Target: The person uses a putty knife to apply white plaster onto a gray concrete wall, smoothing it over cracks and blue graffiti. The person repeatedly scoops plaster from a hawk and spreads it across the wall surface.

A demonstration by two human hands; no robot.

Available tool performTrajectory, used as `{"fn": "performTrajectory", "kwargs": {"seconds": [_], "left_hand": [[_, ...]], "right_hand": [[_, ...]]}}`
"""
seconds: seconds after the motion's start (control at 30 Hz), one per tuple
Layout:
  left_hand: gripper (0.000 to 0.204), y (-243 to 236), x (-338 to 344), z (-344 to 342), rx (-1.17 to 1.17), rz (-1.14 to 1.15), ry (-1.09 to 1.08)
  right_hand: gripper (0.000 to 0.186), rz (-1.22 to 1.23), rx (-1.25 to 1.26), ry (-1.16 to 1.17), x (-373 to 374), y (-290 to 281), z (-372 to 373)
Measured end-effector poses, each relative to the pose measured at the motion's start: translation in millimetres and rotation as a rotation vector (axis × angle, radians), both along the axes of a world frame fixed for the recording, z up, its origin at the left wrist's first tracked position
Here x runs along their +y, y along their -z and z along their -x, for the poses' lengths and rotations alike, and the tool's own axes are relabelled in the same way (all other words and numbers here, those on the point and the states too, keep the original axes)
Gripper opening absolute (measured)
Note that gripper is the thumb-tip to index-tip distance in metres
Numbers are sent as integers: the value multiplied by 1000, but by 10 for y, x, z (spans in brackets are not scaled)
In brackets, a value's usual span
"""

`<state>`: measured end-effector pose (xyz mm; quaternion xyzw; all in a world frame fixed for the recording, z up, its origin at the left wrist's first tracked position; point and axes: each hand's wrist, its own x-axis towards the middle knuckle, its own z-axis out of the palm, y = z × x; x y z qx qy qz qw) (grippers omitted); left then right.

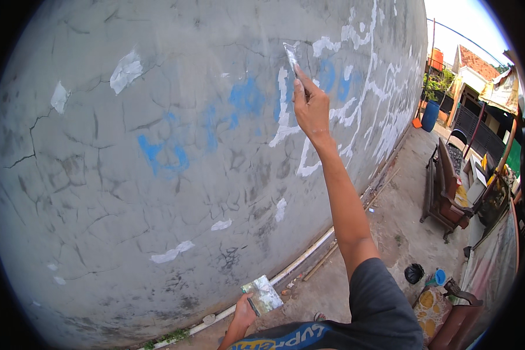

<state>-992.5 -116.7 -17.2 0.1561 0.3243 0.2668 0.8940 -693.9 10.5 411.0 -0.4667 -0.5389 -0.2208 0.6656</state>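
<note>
My right hand [312,108] is raised to the grey wall [157,210], closed round the handle of a putty knife [291,56]. The blade, smeared with white, is at the wall beside a crack. Low down, my left hand [244,313] grips a flat, roughly square board [263,294] coated with white and greenish smears. White filler strips [283,99] run over cracks on the right part of the wall, and a few separate white patches [126,71] lie on the left. Blue paint marks [246,96] spread across the middle.
A white pipe [297,261] runs along the wall's foot. On the concrete ground to the right stand a wooden bench [447,181], a black bag [414,273], a blue pail [439,276] and a brown chair [456,321]. Farther off is a blue barrel [430,115].
</note>
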Motion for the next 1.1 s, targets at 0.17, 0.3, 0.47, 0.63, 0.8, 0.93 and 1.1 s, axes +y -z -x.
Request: {"fn": "performTrajectory", "kwargs": {"seconds": [0.17, 0.3, 0.47, 0.63, 0.8, 0.93, 1.1], "left_hand": [[50, 67, 4, 43, -21, 24, 0], [48, -3, 6, 20, -31, 0, 39], [47, 0, -3, -70, -17, -2, 53], [48, 51, -60, -60, -35, 15, 48], [49, -60, -112, 14, -49, 56, 52], [50, -21, -85, -15, -32, 3, 31], [50, 51, -58, -23, -35, -15, 35]], "right_hand": [[36, 228, -86, 79, 56, 243, 114], [36, 363, -142, -3, -359, 90, -68], [36, 406, -11, -102, -484, -562, -330], [37, 520, 9, -55, -497, -649, -145], [38, 647, -77, -60, -611, -432, 179], [38, 668, -24, -93, -736, -483, 210], [37, 565, 15, 54, -607, -714, 77]]}}
